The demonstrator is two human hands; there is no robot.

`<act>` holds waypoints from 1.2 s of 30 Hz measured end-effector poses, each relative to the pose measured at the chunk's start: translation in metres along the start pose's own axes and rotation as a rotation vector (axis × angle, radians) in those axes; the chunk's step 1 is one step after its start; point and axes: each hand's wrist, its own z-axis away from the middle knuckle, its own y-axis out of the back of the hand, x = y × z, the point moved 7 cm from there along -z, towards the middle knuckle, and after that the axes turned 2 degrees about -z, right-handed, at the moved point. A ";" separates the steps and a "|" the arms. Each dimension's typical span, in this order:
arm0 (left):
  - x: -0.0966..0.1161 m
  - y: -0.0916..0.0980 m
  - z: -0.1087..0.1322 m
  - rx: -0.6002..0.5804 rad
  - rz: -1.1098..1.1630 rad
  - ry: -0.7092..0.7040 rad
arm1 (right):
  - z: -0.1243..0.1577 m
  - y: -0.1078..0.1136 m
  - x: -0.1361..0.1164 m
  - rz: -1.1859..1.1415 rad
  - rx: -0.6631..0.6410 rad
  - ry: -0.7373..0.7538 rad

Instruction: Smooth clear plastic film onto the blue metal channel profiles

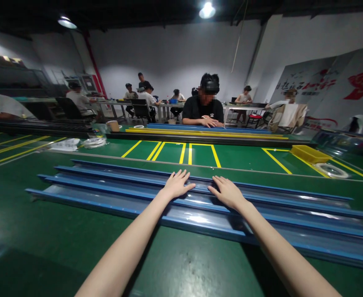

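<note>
Several long blue strips with raised edges and clear, shiny sheet between them (196, 217) lie side by side on the green table (181, 268), running left to right. My left hand (177, 184) rests palm down on the far strips, fingers spread. To its right, my right hand (226, 191) also lies flat on them, its fingers stretched forward. A short gap separates the two thumbs. Neither hand is wrapped round anything. The undersides of both palms are hidden.
Across the table a co-worker (203, 103) sits behind yellow strips (206, 133) and a black bar (212, 139). A yellow tray (310, 154) and a white coil (330, 170) are at right. At left lies a plastic-wrapped coil (93, 142). Yellow tape lines (186, 153) mark the table.
</note>
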 end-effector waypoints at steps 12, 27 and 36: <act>0.000 0.013 -0.023 -0.053 -0.099 -0.017 | -0.021 0.010 -0.001 0.050 -0.095 0.033; 0.006 0.042 -0.023 0.104 -0.291 -0.135 | -0.032 0.033 -0.014 0.251 -0.014 0.126; 0.005 0.109 0.006 0.280 -0.424 -0.149 | -0.025 0.100 -0.045 0.333 0.155 0.140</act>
